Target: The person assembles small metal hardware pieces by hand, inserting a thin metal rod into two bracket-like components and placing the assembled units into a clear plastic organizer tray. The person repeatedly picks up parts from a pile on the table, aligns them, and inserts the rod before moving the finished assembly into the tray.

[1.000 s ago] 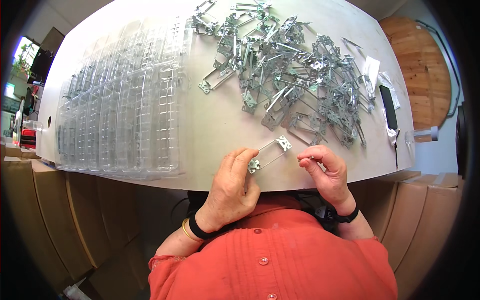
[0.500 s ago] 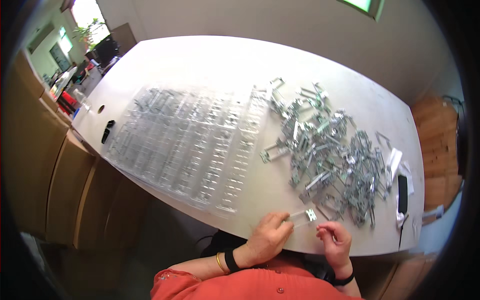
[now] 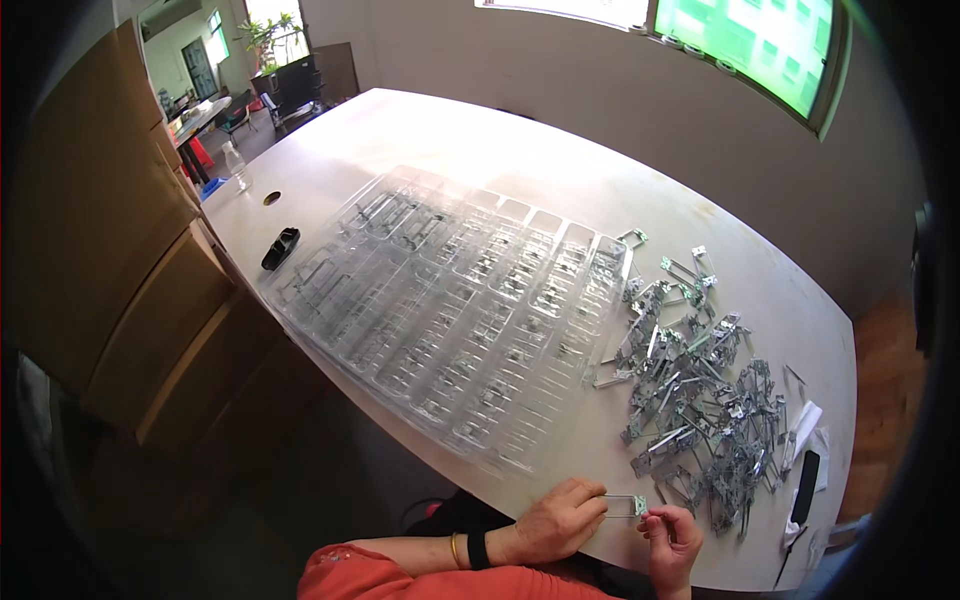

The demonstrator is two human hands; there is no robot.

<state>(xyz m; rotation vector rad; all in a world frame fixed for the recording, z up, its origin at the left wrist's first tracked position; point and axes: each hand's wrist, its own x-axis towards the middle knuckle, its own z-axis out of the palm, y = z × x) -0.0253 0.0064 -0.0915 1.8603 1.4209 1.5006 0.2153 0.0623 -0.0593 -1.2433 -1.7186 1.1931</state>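
My left hand (image 3: 562,520) is closed on a slim U-shaped metal bracket (image 3: 621,497) near the table's front edge. The bracket's two thin legs run into my left fingers, and its small plate end points right. My right hand (image 3: 674,545) is pinched right at that plate end; its fingertips hide whatever they may hold. Just beyond my right hand spreads a heap of similar metal brackets (image 3: 705,390), tangled together. Clear plastic trays (image 3: 440,330) with many compartments lie to the left, with metal parts showing in several rows.
A black clip-like object (image 3: 281,249) lies by the table's left edge, near a round hole (image 3: 272,198). A clear bottle (image 3: 236,165) stands at the far left corner. At the right edge are a black strip (image 3: 806,485) and white paper (image 3: 803,428). Cardboard boxes (image 3: 140,310) stand left of the table.
The view has swung, so the table sits lower and further right. My right fingertips have come from a little apart up to the bracket's plate end; my left hand keeps its hold.
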